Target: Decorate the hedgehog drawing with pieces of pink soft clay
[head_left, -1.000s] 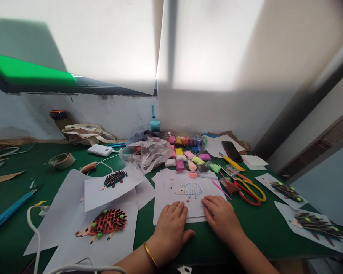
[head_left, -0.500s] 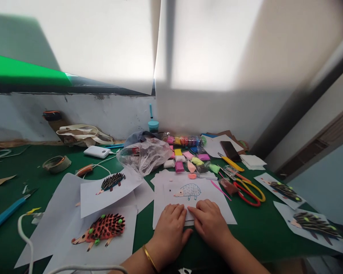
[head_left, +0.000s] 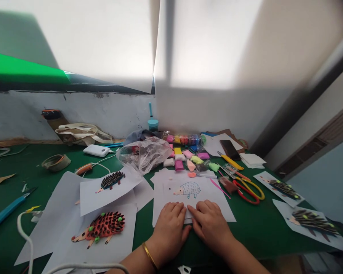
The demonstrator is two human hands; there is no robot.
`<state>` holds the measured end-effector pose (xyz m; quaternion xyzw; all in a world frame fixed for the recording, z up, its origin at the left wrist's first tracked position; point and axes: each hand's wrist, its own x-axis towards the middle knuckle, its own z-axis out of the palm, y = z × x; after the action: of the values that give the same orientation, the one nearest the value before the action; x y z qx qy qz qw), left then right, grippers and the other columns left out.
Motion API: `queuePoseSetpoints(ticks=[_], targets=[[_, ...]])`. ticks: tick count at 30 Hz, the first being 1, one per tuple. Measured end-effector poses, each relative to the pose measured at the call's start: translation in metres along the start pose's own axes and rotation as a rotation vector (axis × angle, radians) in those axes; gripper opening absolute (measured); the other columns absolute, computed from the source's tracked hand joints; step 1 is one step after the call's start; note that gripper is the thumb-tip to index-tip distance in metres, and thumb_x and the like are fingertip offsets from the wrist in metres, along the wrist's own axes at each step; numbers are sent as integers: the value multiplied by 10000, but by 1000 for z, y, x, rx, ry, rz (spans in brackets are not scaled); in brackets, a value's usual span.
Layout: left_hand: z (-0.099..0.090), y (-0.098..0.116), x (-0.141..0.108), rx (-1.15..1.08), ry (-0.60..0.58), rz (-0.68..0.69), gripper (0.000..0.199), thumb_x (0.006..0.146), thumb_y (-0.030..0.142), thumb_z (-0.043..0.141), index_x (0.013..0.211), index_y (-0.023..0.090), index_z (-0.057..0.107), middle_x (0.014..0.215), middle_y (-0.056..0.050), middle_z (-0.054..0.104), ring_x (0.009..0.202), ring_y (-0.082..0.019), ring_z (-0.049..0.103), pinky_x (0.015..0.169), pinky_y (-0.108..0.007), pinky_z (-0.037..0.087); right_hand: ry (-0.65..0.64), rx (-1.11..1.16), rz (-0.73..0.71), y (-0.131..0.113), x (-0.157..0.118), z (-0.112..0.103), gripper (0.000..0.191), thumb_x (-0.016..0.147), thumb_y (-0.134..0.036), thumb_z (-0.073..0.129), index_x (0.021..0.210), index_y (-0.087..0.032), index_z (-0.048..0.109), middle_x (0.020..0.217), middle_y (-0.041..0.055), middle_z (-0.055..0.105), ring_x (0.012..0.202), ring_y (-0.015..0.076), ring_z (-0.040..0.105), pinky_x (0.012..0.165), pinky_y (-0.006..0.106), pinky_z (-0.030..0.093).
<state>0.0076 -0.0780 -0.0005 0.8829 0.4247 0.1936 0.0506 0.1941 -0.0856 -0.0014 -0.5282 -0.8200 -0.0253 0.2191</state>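
Observation:
My left hand (head_left: pixel 170 227) lies on the lower edge of a white sheet (head_left: pixel 225 211), fingers stretched out and thumb apart. Beside it my right hand (head_left: pixel 210 222) rests on the same sheet, its index finger pointing towards the left fingertips. I see nothing held in either hand. Just beyond the fingers is a hedgehog drawing (head_left: pixel 190 189) in blue outline, its face filled in with a pale peach colour. A tiny dark dot (head_left: pixel 169 188) sits on the paper to its left. An orange lump of clay (head_left: pixel 191 174) lies at the sheet's top edge.
Several coloured clay packets (head_left: pixel 179 165) lie behind the sheet, near a crumpled plastic bag (head_left: pixel 145 154). To the right are red-and-yellow scissors (head_left: pixel 250 192), a yellow cutter (head_left: pixel 231 162) and a phone (head_left: pixel 230 149). A finished clay hedgehog (head_left: pixel 105 230) is at left; a blue-handled tool (head_left: pixel 7 213) lies further left.
The view has shifted very slightly. Both hands keep the same place and pose on the sheet, and the things around them have not moved.

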Motion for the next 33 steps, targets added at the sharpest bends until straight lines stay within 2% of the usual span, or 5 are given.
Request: queuePoseSetpoints(ticks=[4,9,15,21,33], targets=[[-2,1,2,0,-24,-5,479,799,254,651,1261,135,603,1301,-122,621,1158,-308,563,1034,-516,466,-34,-28,23,0,2,-1,407,847,-270,639,1254,-262,633,895,48,622,852,207,501,784,350,313],[-2,1,2,17,-19,-5,464,803,257,649,1249,134,609,1295,-123,625,1156,-309,565,1029,-517,470,-18,-21,5,1,-1,-4,336,872,-239,614,1198,-300,669,846,36,602,813,190,486,752,339,295],[1,0,1,13,0,0,470,797,245,639,1252,132,606,1282,-126,630,1153,-311,570,1027,-514,472,-20,-31,23,-1,0,-2,410,858,-239,635,1263,-298,629,869,34,605,832,196,481,767,345,285],[5,-1,1,22,42,8,409,809,213,612,1207,120,631,1268,-130,641,1136,-311,584,998,-511,495,16,-64,-28,-1,0,-3,275,855,-249,645,1122,-299,689,834,30,598,806,189,470,738,346,264],[6,-1,2,25,39,-6,395,812,199,602,1198,123,640,1262,-129,648,1141,-303,588,1011,-501,490,-2,-94,-34,-3,-3,-4,321,852,-251,642,1171,-284,658,848,28,604,809,190,479,752,346,275]])
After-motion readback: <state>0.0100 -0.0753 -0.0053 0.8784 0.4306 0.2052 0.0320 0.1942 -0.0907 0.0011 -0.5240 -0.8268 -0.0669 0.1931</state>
